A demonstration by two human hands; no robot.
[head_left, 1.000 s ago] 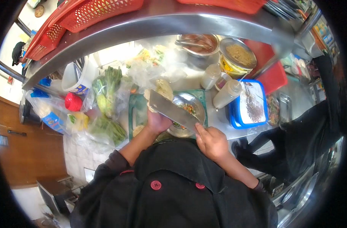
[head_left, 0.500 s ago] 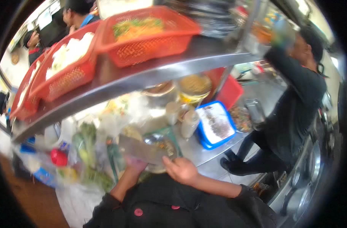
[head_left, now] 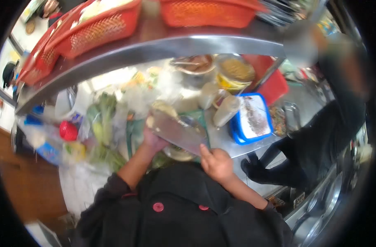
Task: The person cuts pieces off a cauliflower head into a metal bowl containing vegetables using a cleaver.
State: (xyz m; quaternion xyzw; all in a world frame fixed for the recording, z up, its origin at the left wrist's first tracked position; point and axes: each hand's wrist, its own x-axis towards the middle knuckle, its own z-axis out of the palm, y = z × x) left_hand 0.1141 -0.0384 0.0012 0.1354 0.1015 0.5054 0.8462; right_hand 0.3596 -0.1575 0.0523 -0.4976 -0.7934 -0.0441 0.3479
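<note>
My right hand is closed round the handle end of a broad cleaver. Its wide grey blade slants up to the left, with small pale bits stuck near the far end. My left hand is at the blade's left end, its fingers mostly hidden behind the metal. Under the blade is a shiny metal bowl, partly covered, its contents unclear. Both lie over a green-edged board. Just beyond the blade tip sits a pale heap of food.
Leafy greens in plastic and a red round item lie left. Right are a squeeze bottle, a blue-rimmed tub and a co-worker. A metal shelf with red baskets overhangs the counter.
The view has tilted down, so the shelf and baskets sit higher in the picture. Both hands and the cleaver appear further right and higher, and the blade shows more sharply. The co-worker's raised arm has shifted.
</note>
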